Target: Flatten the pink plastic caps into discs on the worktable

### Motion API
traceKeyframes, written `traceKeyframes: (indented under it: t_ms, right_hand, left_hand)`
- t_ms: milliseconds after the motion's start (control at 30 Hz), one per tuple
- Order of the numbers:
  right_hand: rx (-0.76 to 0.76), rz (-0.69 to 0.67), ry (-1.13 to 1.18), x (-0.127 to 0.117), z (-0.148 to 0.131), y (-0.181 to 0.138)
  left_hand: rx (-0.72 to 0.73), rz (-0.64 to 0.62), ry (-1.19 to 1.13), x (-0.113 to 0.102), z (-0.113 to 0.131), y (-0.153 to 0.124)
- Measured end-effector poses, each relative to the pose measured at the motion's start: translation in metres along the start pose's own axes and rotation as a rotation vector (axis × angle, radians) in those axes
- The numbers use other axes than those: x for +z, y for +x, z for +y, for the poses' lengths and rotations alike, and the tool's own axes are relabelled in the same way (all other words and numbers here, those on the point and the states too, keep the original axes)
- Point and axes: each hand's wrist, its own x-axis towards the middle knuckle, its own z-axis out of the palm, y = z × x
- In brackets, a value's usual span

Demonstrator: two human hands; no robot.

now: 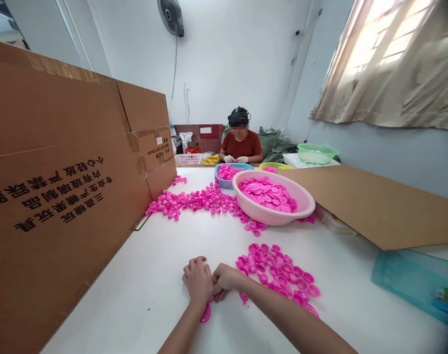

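Observation:
My left hand rests low over the white table, its fingers curled and pressed together. Against it, my right hand is closed in a pinch, knuckles up. What the fingers of either hand hold is hidden; a bit of pink shows between the two hands. Beneath my left wrist a glossy pink plastic piece partly shows, round at its lower edge. To the right, beside and behind my right forearm, spreads a loose pile of small pink plastic cups.
More pink cups lie in a band across the table. Behind them stand a pink basin of pink discs and a blue basket. A large cardboard box walls the left; a cardboard flap juts in right. A gloved co-worker sits opposite.

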Motion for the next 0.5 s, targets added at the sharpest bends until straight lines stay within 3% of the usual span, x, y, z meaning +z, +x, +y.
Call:
traceKeyframes:
  t_ms: [67, 200, 333, 400, 500]
  right_hand:
    - [-0.043, 0.024, 0.037, 0.003, 0.002, -0.004]
    - [-0.140, 0.238, -0.069, 0.016, 0.001, -0.017]
    - [-0.246, 0.347, -0.181, 0.044, -0.005, -0.037]
    - [-0.351, 0.294, -0.230, 0.060, -0.010, -0.047]
    - [-0.550, 0.273, -0.350, 0.070, -0.018, -0.061]
  left_hand:
    - [0.012, 0.009, 0.005, -0.001, -0.001, -0.001]
    - [0.072, -0.081, -0.010, -0.006, 0.002, -0.004]
    - [0.085, -0.164, -0.171, -0.024, 0.003, -0.014]
    - [0.127, -0.141, -0.256, -0.047, -0.013, -0.025]
    - [0.079, -0.049, -0.249, -0.101, -0.073, -0.049]
